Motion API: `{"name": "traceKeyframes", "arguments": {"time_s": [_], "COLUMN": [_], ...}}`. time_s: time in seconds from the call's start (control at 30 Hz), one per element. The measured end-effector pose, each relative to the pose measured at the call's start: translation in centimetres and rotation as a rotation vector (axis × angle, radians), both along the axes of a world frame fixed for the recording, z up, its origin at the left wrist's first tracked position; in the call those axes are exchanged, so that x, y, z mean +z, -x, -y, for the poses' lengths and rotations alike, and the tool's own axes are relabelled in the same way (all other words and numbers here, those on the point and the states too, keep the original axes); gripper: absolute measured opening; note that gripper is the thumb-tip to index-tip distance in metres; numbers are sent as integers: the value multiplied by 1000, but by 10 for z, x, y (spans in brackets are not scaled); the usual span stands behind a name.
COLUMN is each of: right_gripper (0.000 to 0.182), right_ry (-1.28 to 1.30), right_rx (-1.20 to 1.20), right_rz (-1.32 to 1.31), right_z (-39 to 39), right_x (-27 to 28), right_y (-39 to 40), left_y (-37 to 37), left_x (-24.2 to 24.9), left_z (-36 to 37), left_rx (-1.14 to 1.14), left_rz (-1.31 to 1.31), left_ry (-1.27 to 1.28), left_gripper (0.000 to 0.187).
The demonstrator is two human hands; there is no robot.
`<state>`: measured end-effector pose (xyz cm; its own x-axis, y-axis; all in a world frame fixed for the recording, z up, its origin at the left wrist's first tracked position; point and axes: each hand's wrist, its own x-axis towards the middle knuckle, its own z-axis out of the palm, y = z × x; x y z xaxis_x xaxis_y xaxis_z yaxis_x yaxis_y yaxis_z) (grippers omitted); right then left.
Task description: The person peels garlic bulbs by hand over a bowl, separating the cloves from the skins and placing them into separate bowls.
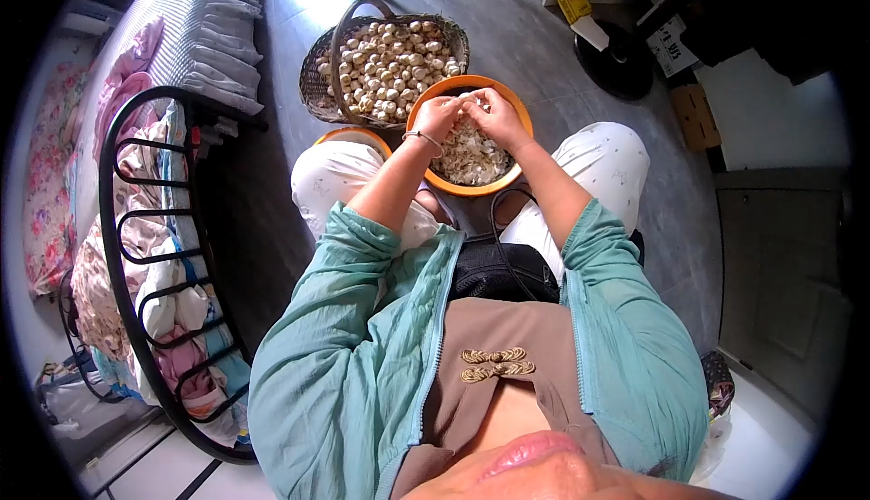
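My left hand (437, 118) and my right hand (496, 120) meet over the far half of an orange basin (467, 189). The fingers of both are closed around a small pale piece of garlic (468, 98), mostly covered by the fingertips. Beneath them the basin holds a layer of dry, papery garlic skins (469, 154). Just beyond and to the left, a woven basket (313, 79) with an arched handle is heaped with whole garlic bulbs (391, 67). A bracelet circles my left wrist.
A smaller orange-rimmed container (361, 134) sits by my left knee, partly hidden. A black bag (507, 272) rests in my lap. To the left stands a black metal bed frame (109, 192) with bedding; a black round object (616, 65) and boxes are at the right.
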<state>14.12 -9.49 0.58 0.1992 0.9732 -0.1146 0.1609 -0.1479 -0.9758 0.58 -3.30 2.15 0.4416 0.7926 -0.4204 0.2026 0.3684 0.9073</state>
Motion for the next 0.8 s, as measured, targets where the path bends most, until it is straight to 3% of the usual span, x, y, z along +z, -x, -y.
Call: {"name": "traceKeyframes", "arguments": {"time_s": [0.1, 0.2, 0.33, 0.5, 0.6, 0.73, 0.8], "right_gripper": [22, 22, 22, 18, 21, 26, 21], "right_ry": [-96, -454, -447, -168, -328, -271, -243], "right_rx": [-62, -17, 36, 26, 16, -67, -99], "right_rz": [109, 467, 504, 110, 211, 197, 306], "right_z": [1, 0, 3, 4, 15, 10, 4], "right_x": [5, 11, 16, 16, 40, 31, 10], "right_y": [-3, -4, -1, 1, 6, 8, 5], "left_y": [0, 2, 3, 1, 0, -3, -4], "left_x": [7, 22, 12, 3, -6, -5, 1], "left_z": [0, 1, -2, 0, -1, 4, 8], "left_rx": [-75, -157, -254, -153, -175, -164, -203], "left_rz": [45, -19, -47, -4, 29, 51, -11], "left_ry": [70, -22, -84, -72, -93, -107, -293], "left_gripper": [33, 35, 39, 41, 38, 38, 39]}}
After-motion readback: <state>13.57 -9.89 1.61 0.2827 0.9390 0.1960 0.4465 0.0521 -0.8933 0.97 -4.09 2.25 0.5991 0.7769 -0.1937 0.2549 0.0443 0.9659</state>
